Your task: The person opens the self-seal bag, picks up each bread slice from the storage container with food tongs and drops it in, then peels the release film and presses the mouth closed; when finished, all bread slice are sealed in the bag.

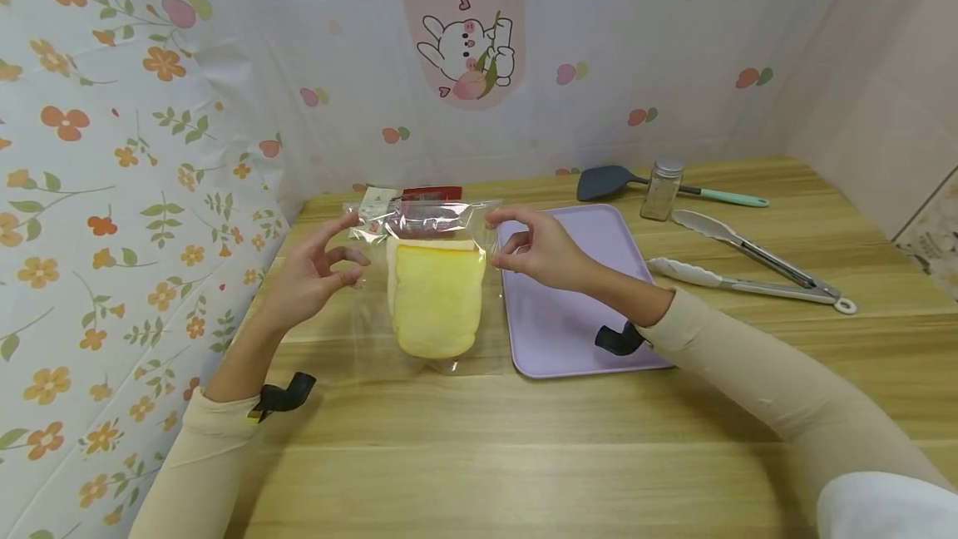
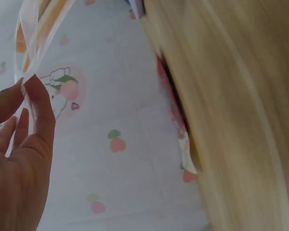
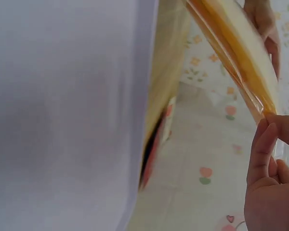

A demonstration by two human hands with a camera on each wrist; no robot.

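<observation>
A clear plastic bag (image 1: 367,314) hangs upright between both hands, with bread slices and a yellow layer (image 1: 437,302) inside. My left hand (image 1: 310,277) pinches the bag's left side near the top between thumb and fingers; the pinch shows in the left wrist view, where the hand (image 2: 24,159) is near the left edge. On the opposite side, my right hand (image 1: 550,252) pinches the upper right edge. In the right wrist view the sandwich (image 3: 238,43) appears edge-on in the film, above the pinching right hand (image 3: 272,178).
A lilac tray (image 1: 584,339) lies right of the bag, partly under the right forearm. Beyond it are a spatula (image 1: 604,181), a glass shaker jar (image 1: 662,191) and metal tongs (image 1: 756,252). A red packet (image 1: 432,193) sits behind the bag by the patterned curtain (image 1: 337,65).
</observation>
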